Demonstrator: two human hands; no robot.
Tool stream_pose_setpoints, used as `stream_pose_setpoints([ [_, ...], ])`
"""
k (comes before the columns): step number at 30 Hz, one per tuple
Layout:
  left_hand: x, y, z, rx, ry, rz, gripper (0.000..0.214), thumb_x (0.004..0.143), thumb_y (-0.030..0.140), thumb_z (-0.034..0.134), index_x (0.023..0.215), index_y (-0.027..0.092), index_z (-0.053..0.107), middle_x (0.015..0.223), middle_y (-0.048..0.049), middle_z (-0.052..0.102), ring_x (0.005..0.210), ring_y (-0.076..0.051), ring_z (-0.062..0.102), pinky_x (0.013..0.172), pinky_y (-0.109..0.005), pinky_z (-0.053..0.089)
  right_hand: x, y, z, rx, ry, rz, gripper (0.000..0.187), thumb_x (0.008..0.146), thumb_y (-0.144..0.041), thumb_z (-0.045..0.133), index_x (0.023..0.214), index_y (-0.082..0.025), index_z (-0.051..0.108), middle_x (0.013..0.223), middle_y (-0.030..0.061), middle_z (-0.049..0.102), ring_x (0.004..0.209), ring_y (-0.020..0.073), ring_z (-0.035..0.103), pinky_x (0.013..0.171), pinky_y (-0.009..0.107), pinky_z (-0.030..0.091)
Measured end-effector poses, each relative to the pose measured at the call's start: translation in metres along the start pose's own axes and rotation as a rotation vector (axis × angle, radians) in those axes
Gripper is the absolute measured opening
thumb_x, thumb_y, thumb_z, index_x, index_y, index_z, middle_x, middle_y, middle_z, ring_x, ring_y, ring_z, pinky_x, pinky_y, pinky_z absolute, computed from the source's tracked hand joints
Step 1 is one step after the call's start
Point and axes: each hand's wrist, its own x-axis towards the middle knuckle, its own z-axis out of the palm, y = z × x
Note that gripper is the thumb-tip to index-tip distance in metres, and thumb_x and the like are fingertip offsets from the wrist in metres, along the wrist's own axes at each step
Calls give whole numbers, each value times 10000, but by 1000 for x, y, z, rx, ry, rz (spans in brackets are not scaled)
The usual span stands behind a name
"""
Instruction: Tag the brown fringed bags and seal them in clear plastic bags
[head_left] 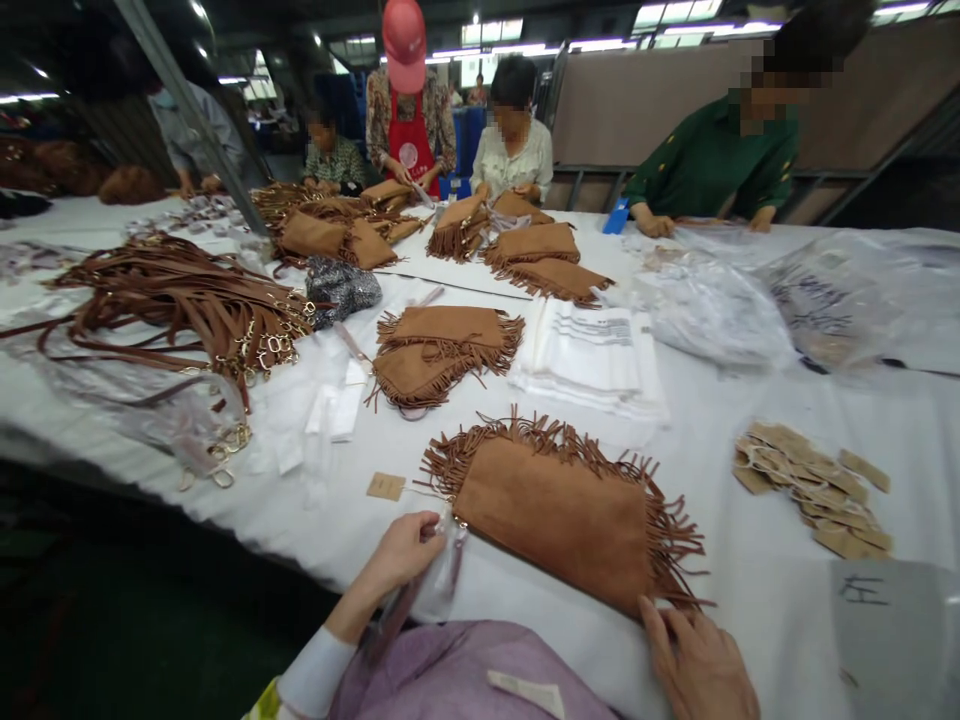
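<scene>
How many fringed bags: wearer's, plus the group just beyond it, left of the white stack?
3 visible: front bag by the right hand; beyond it, two overlapping, a farther bag and a nearer bag. More may be hidden underneath.

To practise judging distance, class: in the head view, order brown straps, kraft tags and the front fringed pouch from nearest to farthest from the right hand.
1. Front fringed pouch: touched by the right hand.
2. Kraft tags: beyond the hand, to its right.
3. Brown straps: heaped over on the left.

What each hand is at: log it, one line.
left hand: by near-left corner of fringed bag | right hand: touching near-right corner | tan tag: left of bag
</scene>
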Motion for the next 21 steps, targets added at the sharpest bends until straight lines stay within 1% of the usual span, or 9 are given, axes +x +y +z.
stream_pose_setpoints([
  [2,3,4,3,-37,-11,2,175,683,327,644,618,166,624,554,27,559,631,-163,520,637,-255,364,1,0,2,-58,-79,15,380,885,-464,415,816,-224,702,697,99,632,642,225,575,637,348,438],
  [4,7,8,6,-100,-20,-8,258,723,388,628,607,158,608,558,28,543,620,-148,492,615,-249,343,2,-4,3,-164,-105,77,402,886,-495,403,775,-229,684,671,96,639,621,233,587,616,354,438],
  [6,11,14,8,-190,-39,-35,343,760,467,602,643,145,618,582,18,559,617,-141,495,604,-245,350,3,-10,2,-247,-96,122,413,875,-529,410,760,-228,668,687,106,657,629,253,600,598,367,432],
  [9,17,20,13,-352,-108,-103,458,762,581,590,728,127,639,597,3,589,575,-130,515,586,-246,397,7,-20,0,-336,-44,121,435,866,-556,404,771,-214,656,755,136,673,681,302,611,568,389,411],
  [11,22,23,19,-450,-177,-161,494,733,613,623,765,120,639,621,-18,622,553,-129,543,581,-257,446,11,-25,-3,-302,-7,113,471,870,-569,371,748,-206,644,773,145,668,721,318,615,572,391,409],
  [13,26,27,28,-513,-247,-219,499,713,609,658,820,123,628,677,-43,662,565,-144,593,580,-276,494,16,-26,-5,-131,4,141,513,866,-603,345,695,-207,622,753,134,667,730,299,624,606,383,429],
  [15,32,31,37,-584,-284,-282,479,712,558,697,931,143,599,763,-55,700,596,-162,645,579,-288,528,17,-25,-8,104,-28,240,543,842,-655,349,633,-218,595,696,103,667,692,266,628,630,362,447],
  [18,39,40,48,-793,-228,-426,442,713,394,756,1035,187,534,815,-34,730,612,-174,688,575,-279,558,14,-25,-13,459,-151,461,570,782,-712,426,519,-221,545,579,64,641,604,232,608,577,323,453],
  [21,45,49,51,-923,-209,-603,288,754,295,728,940,173,546,670,-6,712,549,-156,678,548,-241,563,11,-30,-17,934,-309,745,545,759,-699,520,579,-191,598,527,51,627,497,188,576,458,276,426],
])
